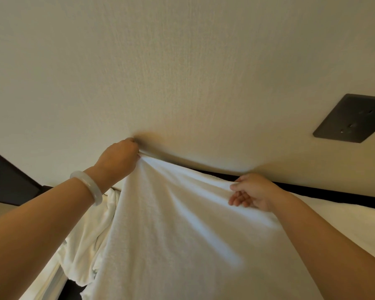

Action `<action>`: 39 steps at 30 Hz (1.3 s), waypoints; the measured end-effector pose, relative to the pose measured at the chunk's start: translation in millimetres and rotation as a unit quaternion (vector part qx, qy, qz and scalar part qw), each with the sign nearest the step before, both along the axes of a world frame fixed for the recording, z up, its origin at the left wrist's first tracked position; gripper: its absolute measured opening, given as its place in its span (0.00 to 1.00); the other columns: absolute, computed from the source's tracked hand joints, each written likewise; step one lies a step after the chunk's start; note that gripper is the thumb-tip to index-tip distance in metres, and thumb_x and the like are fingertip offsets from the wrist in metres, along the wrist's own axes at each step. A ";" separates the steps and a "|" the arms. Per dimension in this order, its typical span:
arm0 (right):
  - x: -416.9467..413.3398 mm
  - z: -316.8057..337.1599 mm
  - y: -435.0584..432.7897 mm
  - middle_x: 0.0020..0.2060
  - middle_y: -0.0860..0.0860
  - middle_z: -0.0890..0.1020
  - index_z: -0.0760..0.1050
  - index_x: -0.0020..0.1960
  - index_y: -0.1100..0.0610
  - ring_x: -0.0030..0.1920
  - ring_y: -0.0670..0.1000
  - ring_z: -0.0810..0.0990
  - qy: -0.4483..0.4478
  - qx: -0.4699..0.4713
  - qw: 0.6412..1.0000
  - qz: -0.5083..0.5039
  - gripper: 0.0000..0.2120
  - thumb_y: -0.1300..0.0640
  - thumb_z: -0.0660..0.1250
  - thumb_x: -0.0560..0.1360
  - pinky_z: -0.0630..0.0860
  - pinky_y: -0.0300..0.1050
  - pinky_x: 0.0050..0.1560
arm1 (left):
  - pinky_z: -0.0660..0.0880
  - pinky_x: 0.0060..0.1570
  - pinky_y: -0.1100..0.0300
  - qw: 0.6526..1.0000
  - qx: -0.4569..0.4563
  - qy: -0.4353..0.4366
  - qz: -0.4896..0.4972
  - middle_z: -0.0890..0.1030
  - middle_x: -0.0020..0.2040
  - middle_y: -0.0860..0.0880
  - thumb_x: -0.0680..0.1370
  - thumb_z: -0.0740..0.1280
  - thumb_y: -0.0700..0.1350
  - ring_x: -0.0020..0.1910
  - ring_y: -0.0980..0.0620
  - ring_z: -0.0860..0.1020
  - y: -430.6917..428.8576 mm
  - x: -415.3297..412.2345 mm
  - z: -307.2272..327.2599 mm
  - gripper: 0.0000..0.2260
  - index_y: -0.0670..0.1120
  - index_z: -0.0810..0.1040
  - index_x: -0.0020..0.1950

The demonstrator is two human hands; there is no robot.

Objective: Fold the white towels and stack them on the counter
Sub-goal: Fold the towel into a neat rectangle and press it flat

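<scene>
A white towel (178, 224) hangs spread between my two raised hands, close to a cream wall. My left hand (117, 159), with a pale bangle on its wrist, grips the towel's upper left corner high against the wall. My right hand (251, 191) pinches the upper edge further right and lower, thumb on top and fingers curled under the cloth. The top edge sags between them. Another crumpled white towel (89, 234) lies lower left, partly hidden behind my left forearm and the held towel.
The cream textured wall (182, 72) fills the upper view, with a dark square wall plate (351, 119) at right. A dark ledge (312, 189) runs behind the towel. A light counter surface (355, 226) shows at right. Dark framing (11, 180) stands at left.
</scene>
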State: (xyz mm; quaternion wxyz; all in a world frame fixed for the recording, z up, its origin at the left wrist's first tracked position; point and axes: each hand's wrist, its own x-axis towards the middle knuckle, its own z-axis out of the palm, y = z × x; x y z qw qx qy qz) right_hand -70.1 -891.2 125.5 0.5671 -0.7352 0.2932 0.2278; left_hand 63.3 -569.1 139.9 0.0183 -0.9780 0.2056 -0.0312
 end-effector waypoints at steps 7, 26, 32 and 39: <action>13.4 4.8 12.1 0.39 0.57 0.83 0.74 0.47 0.62 0.36 0.55 0.81 0.003 -0.398 0.865 0.305 0.05 0.60 0.65 0.78 0.77 0.44 0.35 | 0.66 0.40 0.57 1.000 0.008 -0.005 0.010 0.76 0.54 0.43 0.82 0.60 0.41 0.45 0.42 0.78 -3.8 -3.0 4.4 0.10 0.37 0.77 0.56; 2.4 7.4 -22.5 0.33 0.52 0.66 0.59 0.28 0.53 0.31 0.51 0.63 -0.059 -0.300 0.864 0.400 0.27 0.45 0.74 0.72 0.60 0.45 0.35 | 0.67 0.36 0.56 0.999 0.022 -0.016 -0.027 0.75 0.53 0.45 0.82 0.59 0.42 0.37 0.46 0.73 0.1 -11.7 9.3 0.09 0.38 0.77 0.54; 13.3 40.6 -39.5 0.28 0.49 0.67 0.66 0.32 0.54 0.31 0.50 0.66 -0.001 -0.365 0.836 0.409 0.21 0.46 0.75 0.71 0.60 0.44 0.33 | 0.68 0.35 0.56 0.999 0.031 -0.025 -0.028 0.74 0.50 0.46 0.82 0.59 0.42 0.37 0.46 0.74 3.8 -9.4 11.8 0.09 0.40 0.77 0.52; -12.7 14.6 -25.0 0.42 0.53 0.74 0.74 0.40 0.57 0.46 0.59 0.77 -0.161 -0.530 0.818 0.155 0.13 0.49 0.68 0.77 0.67 0.47 0.39 | 0.67 0.37 0.56 0.999 0.035 -0.005 -0.003 0.75 0.56 0.43 0.82 0.58 0.40 0.37 0.46 0.73 -3.6 -9.6 3.7 0.10 0.37 0.74 0.59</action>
